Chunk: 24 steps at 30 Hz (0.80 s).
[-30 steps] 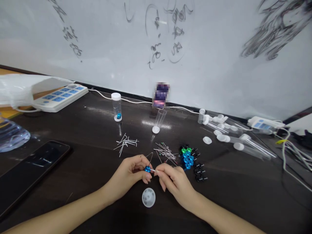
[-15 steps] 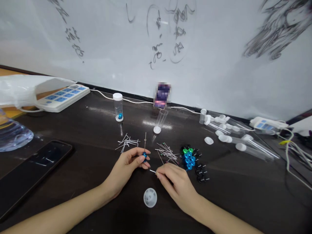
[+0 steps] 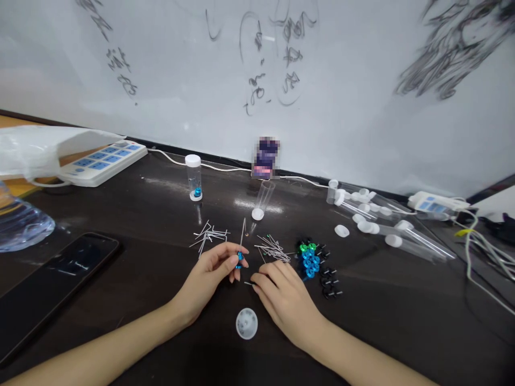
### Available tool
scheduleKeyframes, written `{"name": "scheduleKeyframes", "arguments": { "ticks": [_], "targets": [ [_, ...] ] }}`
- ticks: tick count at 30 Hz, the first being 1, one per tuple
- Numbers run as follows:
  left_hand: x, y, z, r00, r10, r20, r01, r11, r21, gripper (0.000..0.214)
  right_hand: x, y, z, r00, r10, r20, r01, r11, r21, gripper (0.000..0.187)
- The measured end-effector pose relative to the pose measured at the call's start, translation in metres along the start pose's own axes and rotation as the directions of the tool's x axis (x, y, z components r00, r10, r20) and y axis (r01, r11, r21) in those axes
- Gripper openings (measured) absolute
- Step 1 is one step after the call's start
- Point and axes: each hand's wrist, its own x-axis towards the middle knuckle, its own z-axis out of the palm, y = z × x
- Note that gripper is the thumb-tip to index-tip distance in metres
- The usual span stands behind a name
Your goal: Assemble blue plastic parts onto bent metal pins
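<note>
My left hand (image 3: 219, 266) pinches a small blue spool-shaped piece (image 3: 240, 257) between thumb and fingers. A thin metal rod (image 3: 243, 234) rises from it, leaning slightly right. Close by, my right hand (image 3: 284, 289) is closed on a short thin metal pin (image 3: 248, 283), whose end points left toward the blue piece without touching it. Just beyond the right hand lies a pile of metal pins (image 3: 274, 249), some with coloured tips. Bent metal rods (image 3: 210, 235) lie beyond my left hand. Blue spool-shaped pieces (image 3: 309, 262) and black pieces (image 3: 330, 281) are grouped to the right.
A round translucent cup (image 3: 247, 324) sits in front. Behind are a capped tube (image 3: 193, 177) holding blue parts and an open clear tube (image 3: 264, 199). Several tubes and caps (image 3: 368, 225) lie right. A dark phone (image 3: 60, 287) and power strip (image 3: 104, 162) are left.
My right hand has shifted slightly left, with its fingers lying flatter around the pin. The rod in my left hand now leans more to the right. The view has moved a little.
</note>
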Motion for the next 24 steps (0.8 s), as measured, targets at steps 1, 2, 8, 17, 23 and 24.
{"name": "scheduleKeyframes", "arguments": {
  "ticks": [1,2,8,17,23,24],
  "targets": [
    [0.0004,-0.0003,-0.0001,1.0,0.008,-0.005,-0.008,1.0,-0.017,0.018,-0.0002,0.0001,0.0006,1.0,-0.013,0.002,0.013,0.999,-0.029,0.017],
    [0.0009,-0.0008,-0.0003,1.0,0.016,-0.012,-0.017,0.999,-0.039,0.016,-0.0006,0.0002,0.0011,1.0,-0.026,0.006,0.026,0.998,-0.054,0.018],
    [0.0051,-0.0031,-0.0032,0.997,0.032,-0.064,-0.041,0.989,-0.14,0.013,-0.0024,0.0003,0.0037,0.998,-0.054,0.032,0.057,0.994,-0.09,0.018],
    [0.0049,-0.0043,-0.0037,1.0,0.02,-0.002,-0.021,0.995,-0.099,0.014,0.0044,-0.0004,0.0007,0.997,-0.035,0.065,0.037,0.999,-0.028,0.02],
    [0.0032,-0.0036,-0.0031,1.0,0.024,0.014,-0.023,0.999,-0.038,0.013,0.0018,0.0011,0.001,0.996,-0.039,0.077,0.039,0.999,-0.005,0.023],
    [0.0032,-0.0037,-0.003,1.0,0.023,0.015,-0.023,0.999,-0.026,0.013,0.0013,0.0014,0.0013,0.996,-0.04,0.074,0.04,0.999,-0.001,0.024]
  ]
}}
